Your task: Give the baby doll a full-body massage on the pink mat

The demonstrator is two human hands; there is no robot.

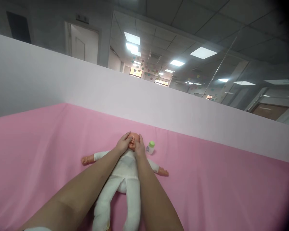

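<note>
Your left hand (pixel 122 144): laid against one side of the doll's head (pixel 134 136), thumb inward. Your right hand (pixel 140 148): mirrored, opposite side. Your forearms (pixel 80 184): stretched forward, converging. Grip: clasping or merely resting, cannot tell. Doll (pixel 125 168): face up on pink cloth (pixel 214 186), between your forearms. Green-capped bottle (pixel 150 148): just beside your right hand.

Doll (pixel 126 166) face-up on pink cloth (pixel 219 186), head toward far edge. Person's left hand (pixel 122 144) and right hand (pixel 140 148) cupped at either side of its head. Green-capped bottle (pixel 150 149) just beside right hand, near far edge; white panel (pixel 159 107) behind.
</note>
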